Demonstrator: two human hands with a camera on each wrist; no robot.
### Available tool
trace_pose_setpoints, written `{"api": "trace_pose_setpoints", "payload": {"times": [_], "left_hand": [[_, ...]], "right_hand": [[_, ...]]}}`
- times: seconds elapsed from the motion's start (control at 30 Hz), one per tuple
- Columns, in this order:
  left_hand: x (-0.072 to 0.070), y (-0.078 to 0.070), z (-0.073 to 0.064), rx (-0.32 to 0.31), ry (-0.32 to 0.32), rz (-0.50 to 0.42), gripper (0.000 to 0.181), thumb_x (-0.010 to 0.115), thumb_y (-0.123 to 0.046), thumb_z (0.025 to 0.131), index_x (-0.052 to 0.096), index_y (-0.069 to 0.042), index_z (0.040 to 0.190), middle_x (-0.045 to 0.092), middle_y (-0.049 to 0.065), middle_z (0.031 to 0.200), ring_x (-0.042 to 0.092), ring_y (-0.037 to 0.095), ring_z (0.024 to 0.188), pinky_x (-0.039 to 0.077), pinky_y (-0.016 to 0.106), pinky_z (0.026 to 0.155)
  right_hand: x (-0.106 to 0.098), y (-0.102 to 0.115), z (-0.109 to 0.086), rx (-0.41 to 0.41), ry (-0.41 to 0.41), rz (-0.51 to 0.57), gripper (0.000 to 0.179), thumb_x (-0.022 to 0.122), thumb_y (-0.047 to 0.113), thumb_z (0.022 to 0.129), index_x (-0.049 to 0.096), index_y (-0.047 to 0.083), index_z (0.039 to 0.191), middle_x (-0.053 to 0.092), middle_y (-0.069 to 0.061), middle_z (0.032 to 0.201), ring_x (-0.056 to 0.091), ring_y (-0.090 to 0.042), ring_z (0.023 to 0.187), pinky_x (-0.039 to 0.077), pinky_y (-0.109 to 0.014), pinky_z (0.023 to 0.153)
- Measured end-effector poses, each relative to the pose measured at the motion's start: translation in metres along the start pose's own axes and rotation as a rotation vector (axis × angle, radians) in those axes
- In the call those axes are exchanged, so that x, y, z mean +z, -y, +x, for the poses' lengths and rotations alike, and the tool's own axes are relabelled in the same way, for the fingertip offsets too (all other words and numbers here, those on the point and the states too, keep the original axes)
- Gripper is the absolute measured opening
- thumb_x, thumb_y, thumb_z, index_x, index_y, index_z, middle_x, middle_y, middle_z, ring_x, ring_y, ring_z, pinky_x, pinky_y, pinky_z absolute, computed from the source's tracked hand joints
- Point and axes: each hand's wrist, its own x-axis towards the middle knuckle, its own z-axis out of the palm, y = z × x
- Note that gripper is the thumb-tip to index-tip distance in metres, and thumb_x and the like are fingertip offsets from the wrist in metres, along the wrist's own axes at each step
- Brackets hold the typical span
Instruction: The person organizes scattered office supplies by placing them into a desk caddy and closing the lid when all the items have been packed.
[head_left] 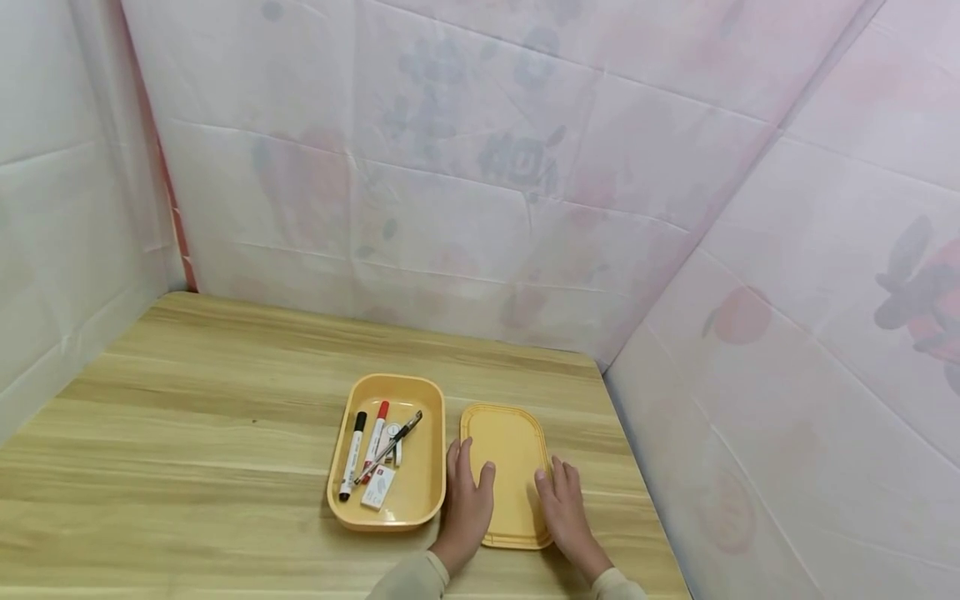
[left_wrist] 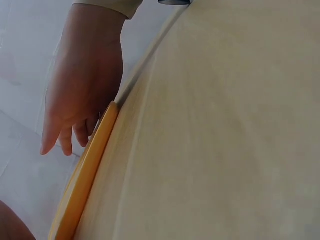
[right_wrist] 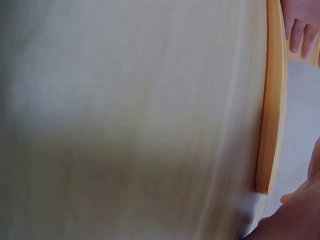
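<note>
A yellow rectangular lid (head_left: 512, 475) lies flat on the table, between my two hands. My left hand (head_left: 467, 508) is at its left edge, fingers extended, in the gap beside a yellow box. At the lid's right edge is my right hand (head_left: 566, 508), its fingers also loosely straight. Whether either hand touches the rim, I cannot tell. The lid's edge (left_wrist: 87, 185) shows side-on in the left wrist view, with the right hand (left_wrist: 85, 75) beyond it. The right wrist view has the lid's rim (right_wrist: 272, 100) and the left hand (right_wrist: 302, 25) past it.
Left of the lid stands the open yellow box (head_left: 341, 500). It holds a black-capped marker (head_left: 354, 454), a red-capped marker (head_left: 377, 437), a pen (head_left: 405, 431), a white eraser (head_left: 378, 487) and a partly covered small item. Printed sheets (head_left: 450, 208) wall the wooden table (head_left: 187, 467).
</note>
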Motion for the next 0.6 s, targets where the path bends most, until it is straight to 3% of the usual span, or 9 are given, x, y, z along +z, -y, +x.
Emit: {"api": "trace_pose_setpoints", "payload": {"times": [0.2, 0.6], "left_hand": [[0.002, 0.005, 0.002, -0.016, -0.004, 0.060, 0.057, 0.050, -0.028, 0.105, 0.033, -0.006, 0.155, 0.016, 0.018, 0.166, 0.022, 0.039, 0.152, 0.026, 0.061, 0.118], [0.004, 0.010, 0.002, -0.013, 0.013, 0.052, 0.047, 0.050, -0.028, 0.105, 0.047, -0.007, 0.146, 0.020, 0.020, 0.164, 0.024, 0.042, 0.150, 0.028, 0.062, 0.117]], "right_hand": [[0.003, 0.003, -0.001, -0.001, 0.034, 0.017, 0.069, 0.036, 0.040, 0.109, 0.023, -0.011, 0.154, 0.019, -0.036, 0.156, 0.017, -0.055, 0.145, 0.014, -0.072, 0.116], [0.009, 0.012, -0.002, 0.047, 0.055, 0.138, 0.071, 0.038, 0.037, 0.110, 0.012, -0.009, 0.157, 0.015, -0.035, 0.161, 0.011, -0.054, 0.149, 0.010, -0.070, 0.118]]}}
